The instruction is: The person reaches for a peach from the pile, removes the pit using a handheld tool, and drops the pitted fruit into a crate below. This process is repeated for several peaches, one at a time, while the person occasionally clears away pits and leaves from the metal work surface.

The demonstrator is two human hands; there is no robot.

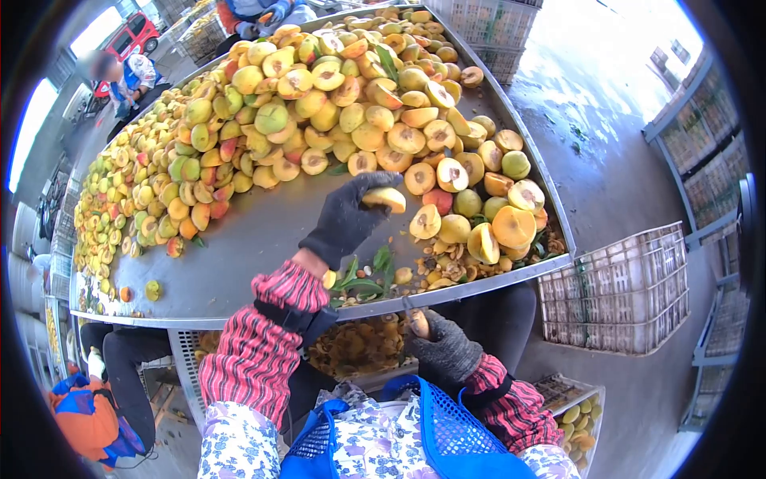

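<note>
My left hand, in a dark glove, is raised over the metal table with its fingers closed around a peach half. Lower and to the right, my right hand, in a grey glove, is closed at the table's front edge. It grips a small tool with a brownish handle and a thin dark end; its exact kind is hard to make out. Just beyond my left hand lies a large heap of halved and whole peaches. Green leaves and loose pits lie near my left wrist.
Below the table edge is a crate with cut fruit pieces. A white plastic crate stands on the floor at right, and a crate of peaches sits beside my right arm. Other people are around the table.
</note>
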